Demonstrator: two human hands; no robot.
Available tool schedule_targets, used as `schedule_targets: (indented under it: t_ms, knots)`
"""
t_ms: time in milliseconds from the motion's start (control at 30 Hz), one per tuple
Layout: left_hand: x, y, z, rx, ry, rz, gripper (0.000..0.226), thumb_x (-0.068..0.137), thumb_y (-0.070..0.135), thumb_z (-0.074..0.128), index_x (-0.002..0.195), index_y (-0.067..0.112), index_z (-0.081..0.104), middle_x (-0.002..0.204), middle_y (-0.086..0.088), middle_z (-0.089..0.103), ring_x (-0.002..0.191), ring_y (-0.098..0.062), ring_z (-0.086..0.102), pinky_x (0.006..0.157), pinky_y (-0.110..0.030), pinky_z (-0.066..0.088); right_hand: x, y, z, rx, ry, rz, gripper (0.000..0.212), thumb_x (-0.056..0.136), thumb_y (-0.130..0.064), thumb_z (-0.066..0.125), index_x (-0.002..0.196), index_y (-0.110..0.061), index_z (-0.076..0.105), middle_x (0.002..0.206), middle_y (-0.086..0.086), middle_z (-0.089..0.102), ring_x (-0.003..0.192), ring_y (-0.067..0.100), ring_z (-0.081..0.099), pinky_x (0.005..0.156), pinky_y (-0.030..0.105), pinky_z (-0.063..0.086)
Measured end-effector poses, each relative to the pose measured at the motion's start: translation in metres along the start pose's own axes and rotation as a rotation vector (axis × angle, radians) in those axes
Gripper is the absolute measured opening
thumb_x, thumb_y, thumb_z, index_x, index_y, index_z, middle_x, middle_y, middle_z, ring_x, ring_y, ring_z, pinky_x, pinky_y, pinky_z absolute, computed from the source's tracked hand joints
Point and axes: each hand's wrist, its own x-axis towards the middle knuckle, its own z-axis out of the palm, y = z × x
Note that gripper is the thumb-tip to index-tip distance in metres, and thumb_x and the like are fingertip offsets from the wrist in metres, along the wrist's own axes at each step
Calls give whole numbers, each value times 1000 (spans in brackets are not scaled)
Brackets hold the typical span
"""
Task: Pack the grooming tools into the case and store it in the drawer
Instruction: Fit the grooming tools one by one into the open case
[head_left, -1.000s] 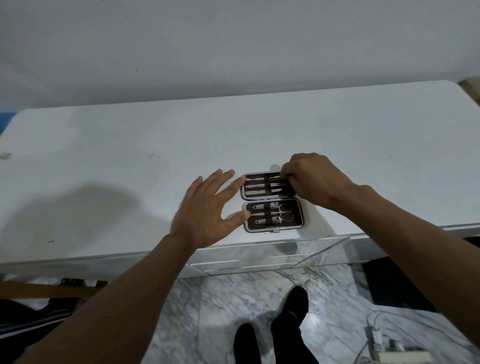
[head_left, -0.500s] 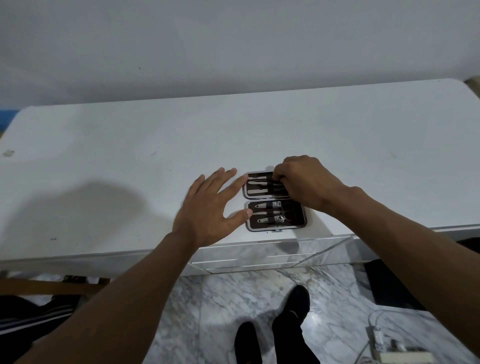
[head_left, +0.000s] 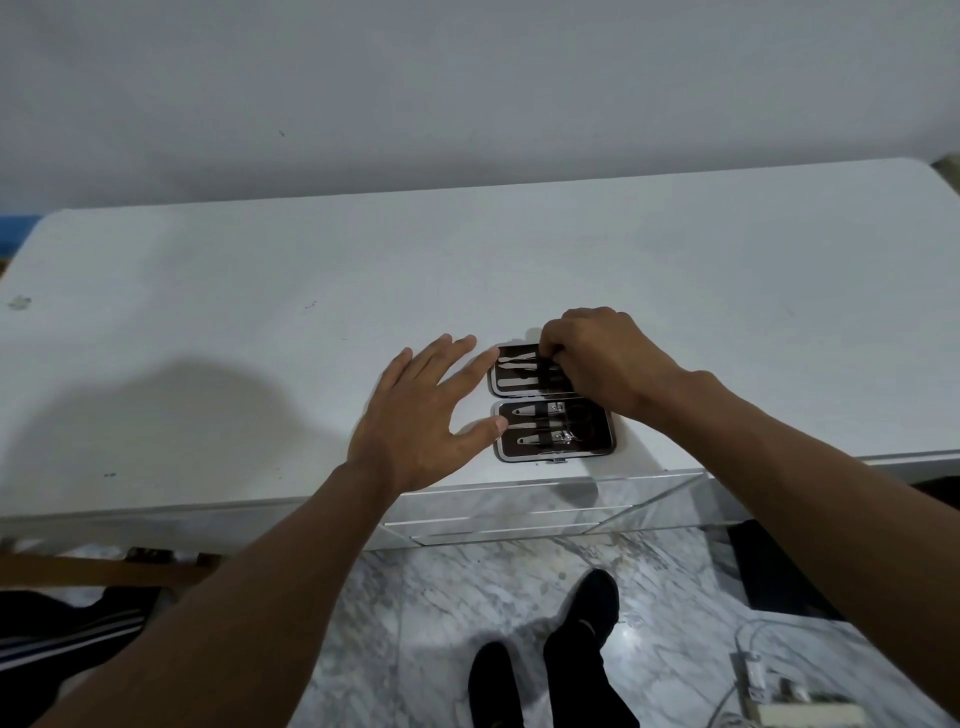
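Note:
A small dark grooming case (head_left: 597, 447) lies open flat near the front edge of the white tabletop (head_left: 260, 322). Its far half holds slim metal tools (head_left: 517, 370) under a strap; its near half holds nail clippers (head_left: 540, 410) and scissors. My left hand (head_left: 415, 421) is spread flat beside the case, fingertips touching its left rim. My right hand (head_left: 602, 358) covers the right part of the far half, fingers pinched at a tool there; what they grip is hidden. A mirrored drawer front (head_left: 545, 512) sits just below the case.
A pale wall rises behind the table. Below are a marble floor (head_left: 441, 597), my dark shoes (head_left: 582, 618), a wooden bar at the left (head_left: 104, 569), dark striped cloth at lower left and a cable with a white block at lower right (head_left: 753, 680).
My right hand has slid left over the far half of the case, its fingers now pinched nearer the strap. My left hand stays spread at the case's left side.

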Motion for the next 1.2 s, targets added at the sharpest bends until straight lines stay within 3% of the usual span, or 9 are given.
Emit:
schedule_targets:
  t_ms: [733, 867, 1067, 1200]
  knots:
    - [-1, -1, -2, 17, -5, 5, 70, 88, 72, 27, 150, 42, 19, 160, 12, 21, 149, -10, 11, 121, -41, 10, -19, 2, -12, 128, 54, 120, 22, 86, -2, 50, 98, -9, 68, 97, 10, 65, 90, 29, 60, 78, 34, 45]
    - [-2, 1, -3, 17, -9, 6, 70, 88, 72, 28, 151, 40, 20, 160, 11, 23, 149, -11, 12, 121, -42, 11, -34, 1, -14, 166, 74, 231, 18, 88, -12, 55, 103, -12, 65, 103, 9, 64, 93, 27, 60, 81, 34, 45]
    - [-2, 5, -7, 22, -30, -8, 77, 87, 73, 26, 152, 33, 19, 160, 9, 23, 149, -11, 12, 121, -42, 11, -53, 1, -7, 278, -18, 429, 38, 90, -22, 58, 125, -10, 54, 111, 10, 69, 104, 28, 62, 88, 35, 49]
    - [-2, 6, -9, 20, -62, -9, 82, 85, 75, 21, 153, 29, 21, 161, 8, 18, 149, -11, 7, 122, -40, 7, -57, 1, -8, 366, -90, 509, 38, 88, -25, 62, 123, -12, 57, 116, 10, 68, 101, 28, 64, 86, 33, 51]
